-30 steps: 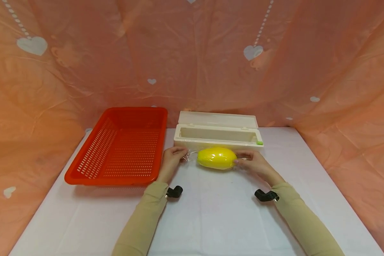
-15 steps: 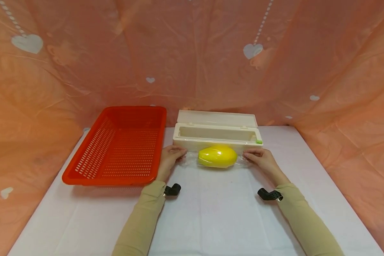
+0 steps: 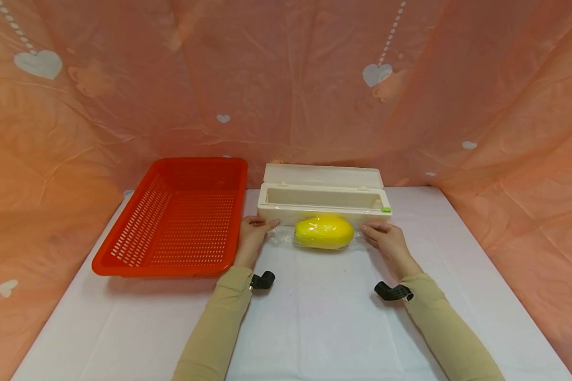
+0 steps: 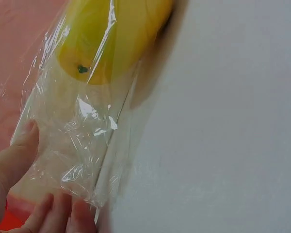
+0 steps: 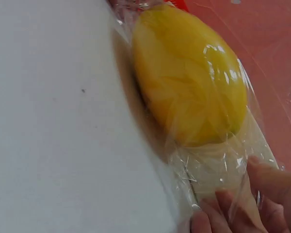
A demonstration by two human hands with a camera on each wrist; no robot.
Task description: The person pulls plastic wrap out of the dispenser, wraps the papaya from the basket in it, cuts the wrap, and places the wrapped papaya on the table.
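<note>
A smooth yellow papaya-like fruit (image 3: 324, 232) lies under clear plastic wrap (image 3: 281, 235), right in front of a white wrap dispenser box (image 3: 286, 215). In the left wrist view its end shows a small dark green spot (image 4: 82, 69). My left hand (image 3: 253, 236) is at the wrap's left end, thumb and fingers curled about the crumpled film (image 4: 72, 145). Opposite it, my right hand (image 3: 387, 242) holds the wrap's right end. In the right wrist view its thumb (image 5: 264, 174) lies at the film's edge, with the fingers (image 5: 218, 213) bent underneath.
A red perforated basket (image 3: 235, 233) stands on the left, close to my left hand. The dispenser's lid (image 3: 324, 175) is up, and a green slider (image 3: 386, 210) sits at its front right. White cloth (image 3: 310, 317) covers the table; a pink curtain (image 3: 291, 79) hangs behind.
My right hand has gone from the fruit's right end out to the wrap further right, then slightly back. The fruit now sits close against the box. The left hand has stayed nearly still.
</note>
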